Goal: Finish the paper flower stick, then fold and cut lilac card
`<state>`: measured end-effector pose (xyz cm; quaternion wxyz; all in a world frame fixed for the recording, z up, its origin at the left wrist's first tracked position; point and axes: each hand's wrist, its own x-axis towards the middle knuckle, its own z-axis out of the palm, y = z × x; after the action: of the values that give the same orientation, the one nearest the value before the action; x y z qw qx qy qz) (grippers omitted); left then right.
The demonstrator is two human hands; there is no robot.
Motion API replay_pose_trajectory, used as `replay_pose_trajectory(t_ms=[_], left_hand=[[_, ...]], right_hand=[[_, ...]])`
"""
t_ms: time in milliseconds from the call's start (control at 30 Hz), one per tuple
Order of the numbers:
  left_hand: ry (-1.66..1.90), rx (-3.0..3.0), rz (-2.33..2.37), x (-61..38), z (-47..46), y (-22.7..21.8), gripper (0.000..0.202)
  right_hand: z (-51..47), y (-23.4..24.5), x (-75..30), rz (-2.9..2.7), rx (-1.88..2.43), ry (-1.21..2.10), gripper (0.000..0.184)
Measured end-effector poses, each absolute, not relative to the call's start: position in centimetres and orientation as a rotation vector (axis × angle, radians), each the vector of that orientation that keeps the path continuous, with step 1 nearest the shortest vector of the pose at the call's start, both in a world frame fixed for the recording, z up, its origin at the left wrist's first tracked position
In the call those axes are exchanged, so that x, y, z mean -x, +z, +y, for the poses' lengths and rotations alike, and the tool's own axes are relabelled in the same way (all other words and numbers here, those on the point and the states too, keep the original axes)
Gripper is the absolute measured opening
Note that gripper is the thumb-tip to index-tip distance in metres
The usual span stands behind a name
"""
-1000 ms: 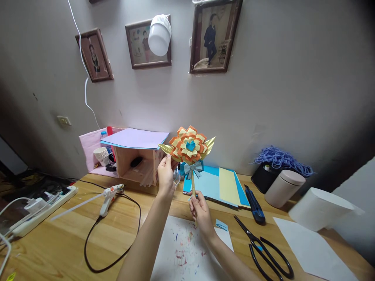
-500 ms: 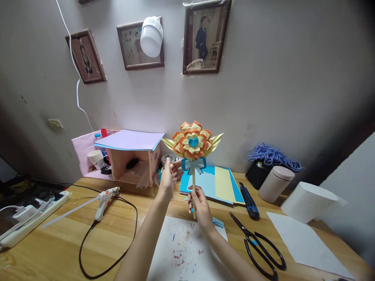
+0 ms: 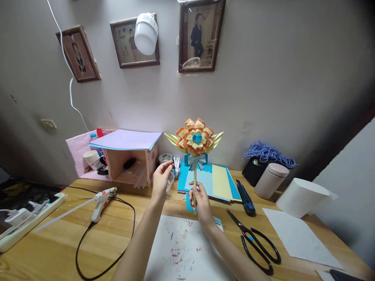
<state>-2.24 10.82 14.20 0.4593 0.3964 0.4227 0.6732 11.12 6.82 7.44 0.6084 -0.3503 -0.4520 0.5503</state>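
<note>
An orange and yellow folded-paper flower [image 3: 197, 136] stands upright in front of me, with a blue heart at its centre and a pointed yellow leaf on each side. Below the bloom sits a pale blue bow [image 3: 195, 161]. My right hand [image 3: 201, 199] is closed around the lower part of its thin stick stem [image 3: 195, 175]. To the left of the stem, my left hand [image 3: 161, 180] is raised and apart from the flower, its fingers loosely bent and holding nothing visible.
A glue gun [image 3: 101, 203] with its cord lies left. Scissors [image 3: 249, 236], a utility knife [image 3: 246, 198] and a tissue roll [image 3: 301, 197] lie right. Coloured sheets [image 3: 221, 181] and a pink cardboard box [image 3: 129, 164] stand behind; a stained white sheet [image 3: 181, 249] is in front.
My left hand has drawn back leftward, away from the bow, and its spread fingers have come closer together. The flower has turned slightly in my right hand. The view has shifted a little.
</note>
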Motion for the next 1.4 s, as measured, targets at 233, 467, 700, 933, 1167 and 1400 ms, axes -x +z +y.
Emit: replay_pose_trajectory(t_ms=[233, 467, 700, 933, 1167, 1400], left_hand=[[1.583, -1.089, 1.095, 1.8, 10.3, 15.3, 0.028], [1.192, -1.388, 0.969, -0.2, 9.8, 13.4, 0.032], [1.37, -1.285, 0.985, -1.0, 10.5, 13.1, 0.026], [1.372, -1.188, 0.889, -1.6, 10.6, 13.1, 0.032], [1.238, -0.921, 0.708, -1.5, 10.9, 11.9, 0.033], [1.238, -0.804, 0.665, -1.7, 10.7, 12.2, 0.03]], right_hand=[[6.5, 7.4, -10.8, -1.064, 0.798, 1.303, 0.027], [6.8, 7.3, -10.7, -1.09, 0.745, 1.301, 0.034], [7.8, 7.3, -11.7, -1.191, 0.75, 1.504, 0.04], [7.2, 7.3, -11.8, -1.02, 0.655, 1.725, 0.042], [6.7, 7.7, -11.6, -0.967, 0.523, 1.743, 0.04], [6.1, 8.3, -11.5, -0.982, 0.552, 1.753, 0.039]])
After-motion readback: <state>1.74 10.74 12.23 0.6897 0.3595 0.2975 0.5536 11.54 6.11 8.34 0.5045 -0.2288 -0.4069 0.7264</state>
